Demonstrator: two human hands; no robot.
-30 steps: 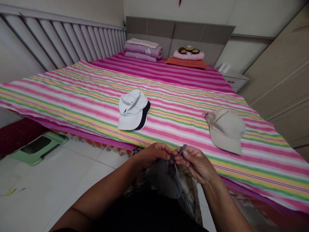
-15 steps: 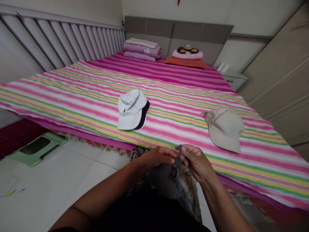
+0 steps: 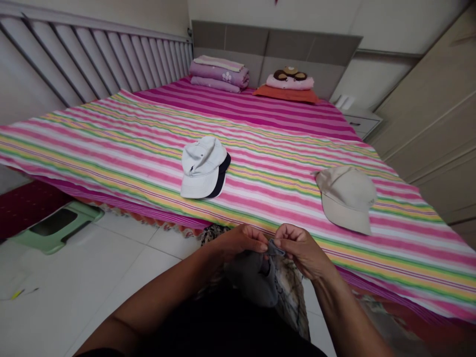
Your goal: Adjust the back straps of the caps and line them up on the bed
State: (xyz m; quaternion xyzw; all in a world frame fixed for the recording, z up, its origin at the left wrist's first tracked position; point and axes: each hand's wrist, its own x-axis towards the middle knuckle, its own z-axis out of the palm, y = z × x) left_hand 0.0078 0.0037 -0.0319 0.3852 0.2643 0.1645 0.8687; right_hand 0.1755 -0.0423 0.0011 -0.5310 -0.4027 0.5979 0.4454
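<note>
I saw the left fingers (image 3: 256,237) and right fingers (image 3: 288,234) pinching the grey strap (image 3: 276,248), which bridged them crosswise; the grey cap (image 3: 251,278) hung just below, nearer the left.

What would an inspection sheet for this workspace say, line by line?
Surface: striped cloth on bed, nearly flat.
Job's things: gray cap below the hands; beige cap and white cap on the cloth, dark brim peeking from under the white one.
Clutter: green stool on floor.
Hands: left hand and right hand pinch a gray strap.
Cables: none certain; thin yellowish item on floor unclear.
Surroundings: folded bedding, headboard, nightstand.
</note>
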